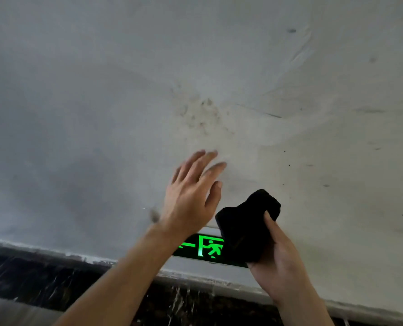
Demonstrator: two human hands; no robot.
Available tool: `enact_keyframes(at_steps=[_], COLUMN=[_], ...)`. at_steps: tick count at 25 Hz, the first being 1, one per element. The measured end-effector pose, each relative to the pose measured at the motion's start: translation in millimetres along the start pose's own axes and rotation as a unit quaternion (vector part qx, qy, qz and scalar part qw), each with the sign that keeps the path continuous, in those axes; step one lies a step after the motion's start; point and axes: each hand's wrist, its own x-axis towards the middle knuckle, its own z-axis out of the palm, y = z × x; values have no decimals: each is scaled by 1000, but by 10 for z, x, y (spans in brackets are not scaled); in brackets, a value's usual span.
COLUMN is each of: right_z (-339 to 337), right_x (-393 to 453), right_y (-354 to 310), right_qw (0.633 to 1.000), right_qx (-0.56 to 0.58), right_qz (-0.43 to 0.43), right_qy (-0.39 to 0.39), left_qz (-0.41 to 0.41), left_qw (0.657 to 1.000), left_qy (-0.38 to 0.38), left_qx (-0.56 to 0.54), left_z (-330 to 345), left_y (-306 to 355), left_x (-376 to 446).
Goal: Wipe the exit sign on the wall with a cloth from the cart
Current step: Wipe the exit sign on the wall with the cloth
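black cloth point(247, 228) bunched in my right hand point(276, 257), covering part of the lit exit sign point(203, 248) low on the wall; left hand point(191, 196) spread, empty. wiping apparently under way, unfinished.

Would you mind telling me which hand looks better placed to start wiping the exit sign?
The right hand: it already grips the black cloth, which overlaps the lit exit sign. The left hand is open and empty, raised against the wall above the sign.

Grey wall point(101, 102), scuffed w/ brown stains; lit green exit sign point(201, 248) mounted low on it, above dark floor point(42, 283).
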Motion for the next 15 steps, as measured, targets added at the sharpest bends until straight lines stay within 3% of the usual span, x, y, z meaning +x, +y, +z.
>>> enact_keyframes(at_steps=[4,7,9,10,12,15], right_z=[-252,-274,-260,-243,-184,-122], right_x=[12,-14,31,73,190,472], right_y=[77,117,169,202,297,570], right_qw=[999,993,969,938,833,651], right_qx=[-39,-77,-168,-245,-414,-588], right_qz=[-37,-87,-167,-216,-320,-450], right_qy=[-7,26,74,112,179,165], left_qz=[143,207,237,250,269,290], left_qw=[968,938,924,919,908,897], left_qy=[19,35,51,57,73,107], left_qx=[207,276,294,301,312,316], left_z=[46,59,72,91,148,233], left_y=[-461,-733,-895,-963,-1060,-1143], left_x=[468,720,847,881,914,949])
